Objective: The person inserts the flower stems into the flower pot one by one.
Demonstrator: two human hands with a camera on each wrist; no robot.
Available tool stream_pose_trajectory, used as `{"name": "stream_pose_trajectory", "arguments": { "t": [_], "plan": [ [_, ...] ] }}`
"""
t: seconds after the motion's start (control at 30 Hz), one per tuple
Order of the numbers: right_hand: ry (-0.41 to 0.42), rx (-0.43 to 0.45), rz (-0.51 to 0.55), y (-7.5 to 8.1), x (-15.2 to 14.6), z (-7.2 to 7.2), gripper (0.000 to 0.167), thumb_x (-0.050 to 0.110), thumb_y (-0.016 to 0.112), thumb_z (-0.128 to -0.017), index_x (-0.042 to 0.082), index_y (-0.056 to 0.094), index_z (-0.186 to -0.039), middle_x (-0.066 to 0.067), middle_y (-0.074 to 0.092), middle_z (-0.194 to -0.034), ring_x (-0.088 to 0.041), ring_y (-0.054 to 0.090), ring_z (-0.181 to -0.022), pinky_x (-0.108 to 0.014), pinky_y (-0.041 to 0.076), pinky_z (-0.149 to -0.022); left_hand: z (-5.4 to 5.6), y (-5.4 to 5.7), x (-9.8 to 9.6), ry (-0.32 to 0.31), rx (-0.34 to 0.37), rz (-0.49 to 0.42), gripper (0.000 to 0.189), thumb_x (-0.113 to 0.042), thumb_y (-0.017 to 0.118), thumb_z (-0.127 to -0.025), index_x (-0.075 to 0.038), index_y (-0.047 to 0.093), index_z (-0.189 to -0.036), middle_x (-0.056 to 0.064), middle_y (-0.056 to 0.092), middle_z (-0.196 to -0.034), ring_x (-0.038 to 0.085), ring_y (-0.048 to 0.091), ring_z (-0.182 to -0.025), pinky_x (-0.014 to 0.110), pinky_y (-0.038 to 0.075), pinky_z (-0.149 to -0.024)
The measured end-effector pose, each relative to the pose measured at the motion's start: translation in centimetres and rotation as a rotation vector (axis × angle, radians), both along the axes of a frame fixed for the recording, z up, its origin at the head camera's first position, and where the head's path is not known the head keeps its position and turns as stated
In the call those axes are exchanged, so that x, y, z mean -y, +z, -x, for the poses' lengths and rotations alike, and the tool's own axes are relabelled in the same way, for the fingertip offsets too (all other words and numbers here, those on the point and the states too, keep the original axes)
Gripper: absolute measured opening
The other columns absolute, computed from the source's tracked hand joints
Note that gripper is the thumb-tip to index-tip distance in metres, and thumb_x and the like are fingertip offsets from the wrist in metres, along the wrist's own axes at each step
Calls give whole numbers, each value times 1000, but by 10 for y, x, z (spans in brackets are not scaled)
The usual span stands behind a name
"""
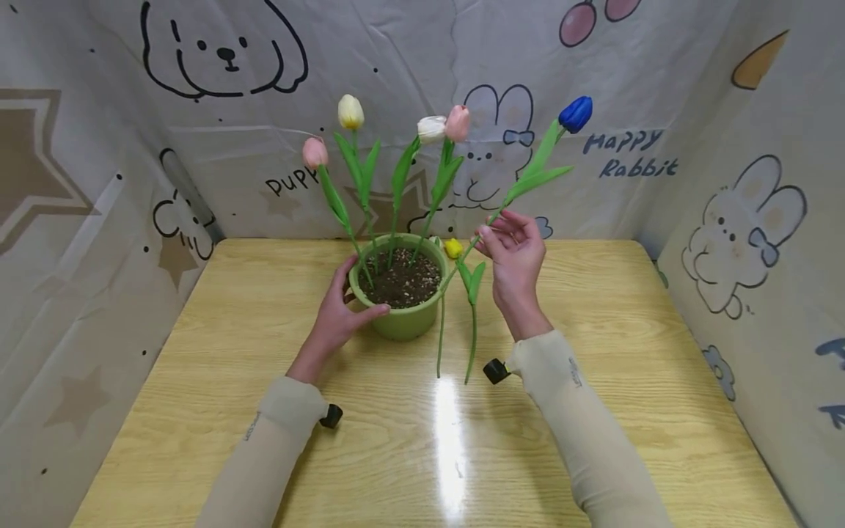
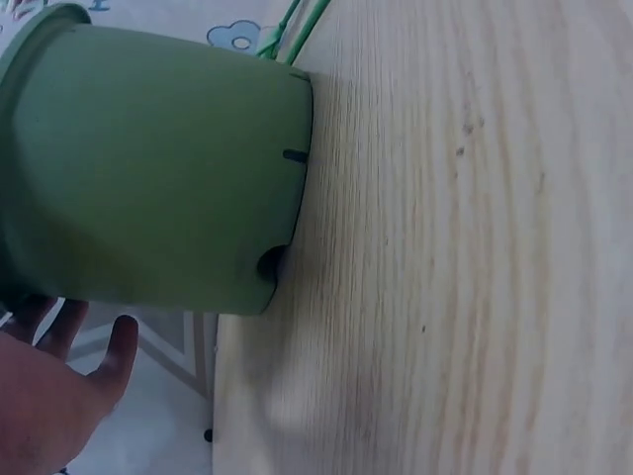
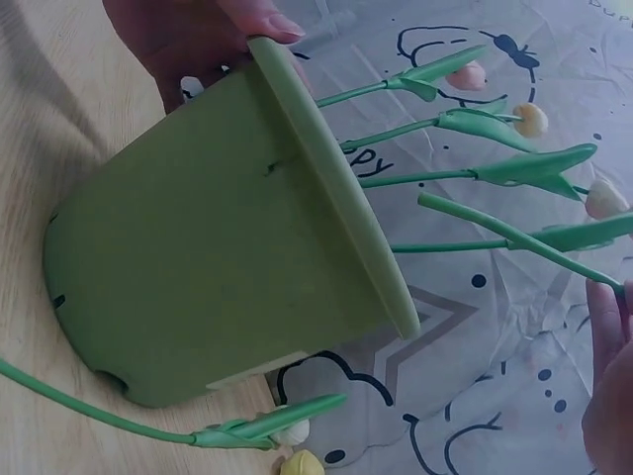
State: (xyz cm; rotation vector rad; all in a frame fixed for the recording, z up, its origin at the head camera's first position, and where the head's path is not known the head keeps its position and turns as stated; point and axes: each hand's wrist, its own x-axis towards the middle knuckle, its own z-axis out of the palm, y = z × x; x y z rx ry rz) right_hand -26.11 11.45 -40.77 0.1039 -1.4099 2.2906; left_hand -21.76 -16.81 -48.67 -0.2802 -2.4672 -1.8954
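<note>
My left hand (image 1: 338, 314) holds the green flowerpot (image 1: 404, 325) by its left side, thumb along the front rim and fingers round the outside. In the pot's dark soil (image 1: 408, 282) stand a pale yellow tulip (image 1: 350, 112), a white tulip (image 1: 432, 130) and two pink tulips (image 1: 315, 152). My right hand (image 1: 518, 260) pinches the stem of a blue tulip (image 1: 576, 115) between thumb and fingers, to the right of the pot. This tulip slants, bloom up and right; in the right wrist view its stem's bare end (image 3: 435, 203) is beyond the rim, above the soil side.
A yellow tulip (image 1: 453, 248) and another stem (image 1: 440, 341) with a whitish bloom lie on the wooden table (image 1: 264, 293), just right of the pot. Printed cloth (image 1: 396, 44) hangs behind the table and at both sides.
</note>
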Motion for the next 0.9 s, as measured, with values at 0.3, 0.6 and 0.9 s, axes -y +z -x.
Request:
{"name": "stream_pose_trajectory", "arguments": {
  "t": [0.3, 0.6, 0.9],
  "plan": [
    [-19, -41, -36, 1, 15, 10, 39, -16, 72, -86, -8, 58, -122, -6, 68, -99, -14, 70, -81, -27, 63, -71, -8, 4, -11, 42, 2, -19, 108, -20, 86, -84, -22, 17, -167, 7, 25, -170, 30, 32, -154, 56, 33, -122],
    [-65, -63, -62, -6, 24, 18, 37, -15, 74, -85, 7, 64, -113, -11, 67, -102, -14, 68, -84, -28, 63, -72, -18, 18, -18, 69, 5, -22, 107, -16, 85, -84, -10, 16, -166, 15, 25, -170, 35, 33, -153, 55, 37, -120],
    [-89, -70, -87, -15, 28, 26, 36, -15, 74, -85, -5, 61, -118, -3, 69, -100, -15, 68, -86, -35, 64, -75, -11, -4, -16, 91, -45, -52, 108, -19, 87, -84, -19, 18, -167, 4, 27, -170, 27, 34, -153, 51, 39, -119]
  ]
}}
